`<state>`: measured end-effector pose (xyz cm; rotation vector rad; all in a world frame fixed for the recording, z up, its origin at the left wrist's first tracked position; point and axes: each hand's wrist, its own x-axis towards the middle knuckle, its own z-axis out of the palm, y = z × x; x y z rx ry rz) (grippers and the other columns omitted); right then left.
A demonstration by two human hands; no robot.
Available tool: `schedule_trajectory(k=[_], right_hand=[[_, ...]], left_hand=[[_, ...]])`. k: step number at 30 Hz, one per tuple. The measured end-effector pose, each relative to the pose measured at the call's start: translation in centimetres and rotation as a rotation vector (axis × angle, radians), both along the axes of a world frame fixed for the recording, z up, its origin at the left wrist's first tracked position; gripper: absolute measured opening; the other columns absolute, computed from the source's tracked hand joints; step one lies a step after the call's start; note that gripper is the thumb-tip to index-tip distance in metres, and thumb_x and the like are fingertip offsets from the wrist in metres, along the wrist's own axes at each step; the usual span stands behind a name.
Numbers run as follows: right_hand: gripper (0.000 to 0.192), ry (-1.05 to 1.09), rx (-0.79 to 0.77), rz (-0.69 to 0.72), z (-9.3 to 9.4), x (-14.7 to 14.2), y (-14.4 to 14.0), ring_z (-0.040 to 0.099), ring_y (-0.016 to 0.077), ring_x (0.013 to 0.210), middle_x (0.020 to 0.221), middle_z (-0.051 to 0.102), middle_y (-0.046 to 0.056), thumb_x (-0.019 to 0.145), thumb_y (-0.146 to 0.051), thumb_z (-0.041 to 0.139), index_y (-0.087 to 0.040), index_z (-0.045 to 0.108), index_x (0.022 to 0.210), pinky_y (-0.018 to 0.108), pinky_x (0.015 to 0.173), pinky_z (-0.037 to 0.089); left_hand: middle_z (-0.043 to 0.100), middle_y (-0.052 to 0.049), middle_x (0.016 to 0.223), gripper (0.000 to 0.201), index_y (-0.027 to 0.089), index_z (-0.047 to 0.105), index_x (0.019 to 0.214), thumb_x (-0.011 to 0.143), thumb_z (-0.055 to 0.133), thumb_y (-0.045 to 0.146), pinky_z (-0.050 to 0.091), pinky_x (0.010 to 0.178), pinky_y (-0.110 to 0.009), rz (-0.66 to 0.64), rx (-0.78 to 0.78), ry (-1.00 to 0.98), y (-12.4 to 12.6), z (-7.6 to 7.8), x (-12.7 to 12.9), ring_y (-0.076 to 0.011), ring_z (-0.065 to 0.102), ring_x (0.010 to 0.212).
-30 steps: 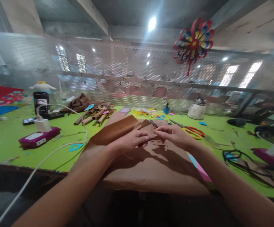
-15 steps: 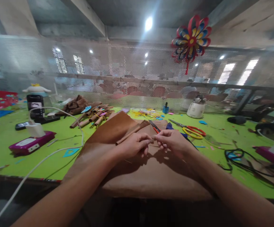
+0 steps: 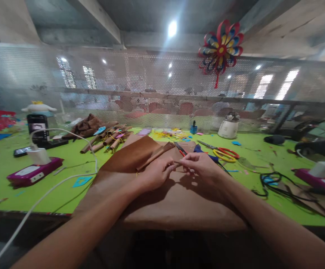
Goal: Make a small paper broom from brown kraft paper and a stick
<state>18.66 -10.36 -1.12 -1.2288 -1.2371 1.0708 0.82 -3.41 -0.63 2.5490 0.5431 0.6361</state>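
Between my two hands runs a thin brown strip [image 3: 177, 163], its material too small to make out. My left hand [image 3: 157, 172] pinches one end, and my right hand [image 3: 198, 164] pinches the other between thumb and fingertips. Both are just above a large sheet of brown paper [image 3: 162, 211] that hangs over the table's front edge. Behind my left hand lies a rolled brown paper tube [image 3: 155, 155]. Red-handled pliers or snips [image 3: 180, 148] lie beyond my fingers, partly hidden by my right hand. Scissors with red and yellow handles [image 3: 225, 154] rest to the right.
Several paper rolls [image 3: 113, 138] tied with yellow string lie at the back left. A purple power strip [image 3: 35, 172] with a white cable is at left. A white kettle-like container [image 3: 229, 126], a blue bottle [image 3: 193, 128] and black cord [image 3: 271, 181] lie farther right.
My hands have drawn slightly apart, and more of the thin brown strip shows between them. The whole view has shifted a little as my head turned right.
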Motion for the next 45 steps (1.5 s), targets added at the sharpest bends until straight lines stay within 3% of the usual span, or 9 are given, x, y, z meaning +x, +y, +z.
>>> schedule_trajectory(k=[4,11,15,23,28,34,37,40,45], right_hand=[[0.032,-0.052,0.056,0.035,-0.4,-0.1,0.2,0.052,0.0073,0.045,0.057,0.062,0.000,0.066,-0.043,0.073,-0.014,0.062,0.068,0.020,0.042,0.035],[0.036,-0.002,0.108,-0.042,-0.3,0.5,0.0,0.053,0.0083,0.040,0.053,0.063,0.001,0.063,-0.046,0.075,-0.014,0.061,0.065,0.020,0.039,0.040],[0.035,0.082,0.075,-0.054,0.0,0.7,-0.1,0.056,0.0097,0.041,0.054,0.064,0.002,0.061,-0.044,0.077,-0.013,0.062,0.066,0.020,0.037,0.042],[0.031,0.226,0.095,-0.067,-0.4,1.0,0.2,0.057,0.0096,0.043,0.057,0.065,0.003,0.062,-0.040,0.078,-0.012,0.064,0.067,0.020,0.039,0.043],[0.030,0.255,0.108,-0.067,-0.2,1.2,0.3,0.056,0.0101,0.042,0.057,0.065,0.003,0.063,-0.040,0.077,-0.013,0.064,0.068,0.022,0.038,0.042],[0.030,0.287,0.227,-0.173,-0.4,2.8,0.9,0.054,0.0081,0.046,0.057,0.062,0.001,0.064,-0.041,0.076,-0.014,0.063,0.068,0.020,0.042,0.039],[0.026,0.260,0.192,0.000,-0.4,2.5,0.5,0.058,0.0105,0.057,0.068,0.065,0.002,0.067,-0.034,0.076,-0.016,0.067,0.084,0.024,0.053,0.045],[0.040,0.222,0.176,0.237,0.2,1.7,-0.5,0.060,0.0137,0.071,0.085,0.067,0.005,0.067,-0.024,0.076,-0.020,0.065,0.105,0.029,0.065,0.048],[0.035,0.218,0.204,0.306,1.2,1.1,-1.7,0.059,0.0135,0.068,0.081,0.066,0.004,0.071,-0.023,0.072,-0.020,0.066,0.105,0.030,0.064,0.048]], left_hand=[[0.061,-0.002,0.080,0.027,0.015,0.057,0.087,0.093,0.035,0.031,0.037,0.067,-0.024,-0.051,0.031,-0.046,-0.1,-0.2,0.2,-0.0132,0.052,0.072],[0.055,-0.001,0.068,0.027,0.015,0.058,0.081,0.092,0.038,0.031,0.030,0.058,-0.024,0.017,0.101,0.037,0.0,-0.2,-0.2,-0.0121,0.045,0.060],[0.057,-0.002,0.070,0.030,0.015,0.059,0.081,0.092,0.037,0.032,0.031,0.060,-0.023,-0.004,0.052,0.017,0.0,0.3,-0.5,-0.0125,0.047,0.062],[0.037,0.007,0.039,0.033,0.018,0.050,0.081,0.093,0.032,0.042,0.024,0.043,-0.021,-0.104,-0.423,0.060,-0.3,0.9,-0.6,-0.0093,0.033,0.036],[0.039,0.008,0.041,0.031,0.017,0.050,0.081,0.092,0.035,0.041,0.024,0.044,-0.020,-0.153,-0.534,0.015,-0.2,1.0,-0.6,-0.0076,0.032,0.037],[0.041,0.007,0.040,0.029,0.018,0.051,0.078,0.091,0.039,0.041,0.024,0.043,-0.020,-0.155,-0.691,-0.025,-0.1,1.1,-1.0,-0.0069,0.030,0.037],[0.041,0.008,0.039,0.028,0.018,0.050,0.081,0.090,0.039,0.042,0.018,0.037,-0.020,-0.211,-0.877,-0.056,-0.1,0.9,-1.1,-0.0064,0.025,0.032],[0.045,0.007,0.039,0.026,0.018,0.049,0.082,0.090,0.041,0.042,0.015,0.033,-0.020,-0.260,-1.005,-0.043,-0.1,0.7,-1.1,-0.0060,0.026,0.029],[0.060,-0.001,0.048,0.022,0.017,0.046,0.083,0.092,0.040,0.036,0.024,0.033,-0.017,-0.437,-1.201,-0.022,0.0,0.5,-1.0,-0.0088,0.048,0.033]])
